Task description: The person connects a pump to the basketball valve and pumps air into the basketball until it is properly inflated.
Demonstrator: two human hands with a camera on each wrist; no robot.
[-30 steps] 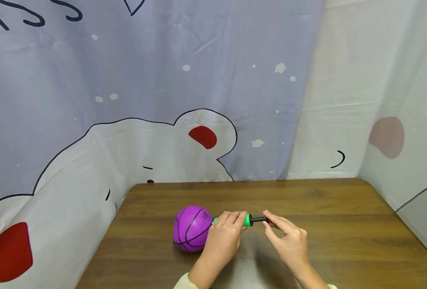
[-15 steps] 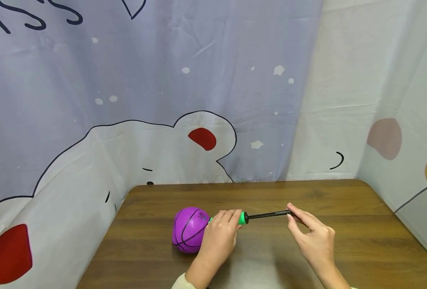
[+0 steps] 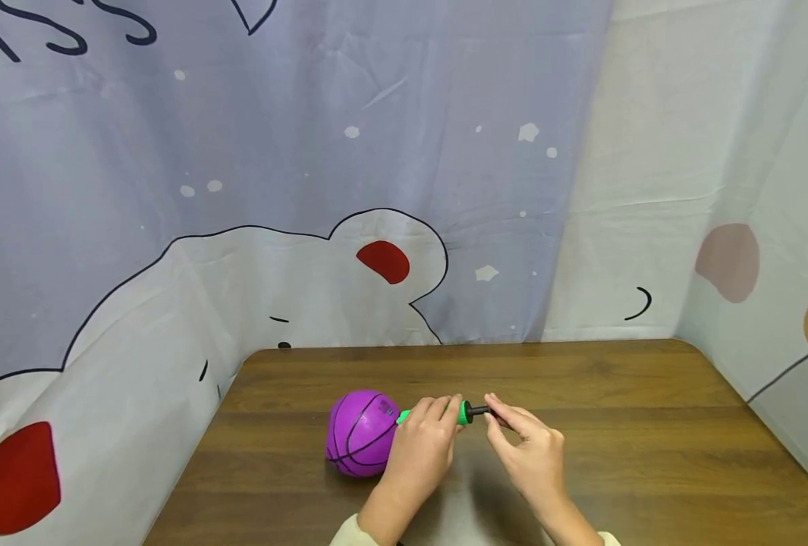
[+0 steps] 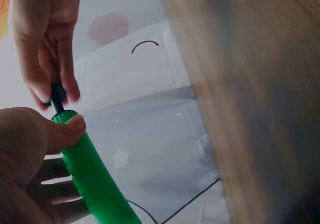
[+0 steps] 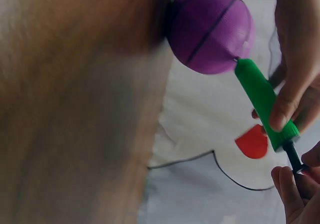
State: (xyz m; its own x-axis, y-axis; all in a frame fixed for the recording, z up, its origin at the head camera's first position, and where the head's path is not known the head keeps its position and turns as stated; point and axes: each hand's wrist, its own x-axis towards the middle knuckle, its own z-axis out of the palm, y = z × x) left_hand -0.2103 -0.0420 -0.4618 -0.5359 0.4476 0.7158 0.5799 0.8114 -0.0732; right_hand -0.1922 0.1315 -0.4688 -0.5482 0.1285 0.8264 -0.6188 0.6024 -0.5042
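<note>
A purple ball [image 3: 359,434] with black basketball lines rests on the table, left of both hands. Into its right side runs the thin tip of a green hand pump [image 5: 257,93], seen best in the right wrist view. My left hand [image 3: 422,447] grips the pump's green barrel [image 4: 95,171], the thumb lying near its ribbed cap. Between thumb and fingers, my right hand [image 3: 529,451] pinches the black handle end of the plunger [image 5: 294,156]. Only a short length of black rod shows between cap and fingers.
The brown wooden table [image 3: 615,432] stretches out on both sides of the hands. A printed curtain [image 3: 294,136] with a cartoon bear and stars hangs behind the table, and pale cloth [image 3: 779,364] borders its right side.
The plunger was drawn far out to the right half a second ago and is now pushed back toward the barrel by my right hand. Left hand and ball stay nearly in place.
</note>
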